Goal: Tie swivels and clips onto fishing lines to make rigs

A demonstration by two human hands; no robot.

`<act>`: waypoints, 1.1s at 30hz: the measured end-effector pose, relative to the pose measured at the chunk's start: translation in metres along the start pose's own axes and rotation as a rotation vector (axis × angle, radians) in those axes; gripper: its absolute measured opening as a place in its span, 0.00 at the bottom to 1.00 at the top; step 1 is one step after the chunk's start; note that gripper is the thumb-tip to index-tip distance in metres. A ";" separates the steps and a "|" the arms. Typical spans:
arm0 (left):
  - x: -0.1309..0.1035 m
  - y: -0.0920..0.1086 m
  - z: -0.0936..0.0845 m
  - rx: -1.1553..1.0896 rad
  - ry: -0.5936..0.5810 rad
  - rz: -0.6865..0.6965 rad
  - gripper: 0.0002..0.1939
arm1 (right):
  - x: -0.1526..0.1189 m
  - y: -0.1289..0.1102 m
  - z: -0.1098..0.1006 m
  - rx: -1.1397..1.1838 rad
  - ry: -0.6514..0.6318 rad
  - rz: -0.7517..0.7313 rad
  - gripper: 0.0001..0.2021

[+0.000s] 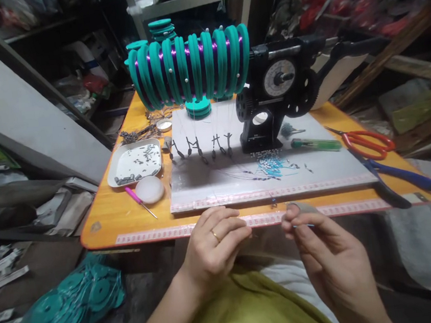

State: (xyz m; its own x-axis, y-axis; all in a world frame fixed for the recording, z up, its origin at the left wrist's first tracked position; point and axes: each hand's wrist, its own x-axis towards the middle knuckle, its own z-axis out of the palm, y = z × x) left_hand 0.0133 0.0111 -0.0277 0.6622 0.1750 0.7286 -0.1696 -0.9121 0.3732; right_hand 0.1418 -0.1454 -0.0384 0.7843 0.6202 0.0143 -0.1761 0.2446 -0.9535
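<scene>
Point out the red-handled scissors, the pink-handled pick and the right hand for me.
Red-handled scissors (381, 154): head view, on the lower handle loop.
Pink-handled pick (133, 196): head view, on the handle.
Right hand (335, 254): head view, on the back of the hand.

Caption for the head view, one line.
Left hand and right hand pinch fine pieces below a black metal winding machine bearing green round spools of purple line.

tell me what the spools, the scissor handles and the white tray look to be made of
Spools: perhaps foam, matte and soft-edged.
Scissor handles: probably coated or plastic, smooth red.
White tray: likely plastic, though enamelled metal is possible; pale, faintly glossy rim.
</scene>
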 end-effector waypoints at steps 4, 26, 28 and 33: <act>-0.007 0.024 -0.005 -0.197 0.188 -0.214 0.13 | -0.003 0.002 0.014 -0.003 -0.116 0.056 0.01; 0.001 0.056 -0.014 -0.139 0.128 -0.513 0.11 | -0.007 -0.003 0.045 0.136 -0.308 0.210 0.01; 0.001 0.056 -0.014 -0.138 0.133 -0.504 0.11 | -0.007 -0.004 0.045 0.134 -0.307 0.210 0.01; 0.000 0.055 -0.013 -0.133 0.143 -0.495 0.11 | -0.007 -0.003 0.044 0.150 -0.332 0.207 0.02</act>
State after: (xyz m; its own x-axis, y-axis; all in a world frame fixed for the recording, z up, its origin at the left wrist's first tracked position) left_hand -0.0058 -0.0341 0.0005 0.5815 0.6299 0.5148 0.0407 -0.6545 0.7550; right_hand 0.1105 -0.1175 -0.0219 0.4931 0.8684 -0.0532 -0.4135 0.1801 -0.8925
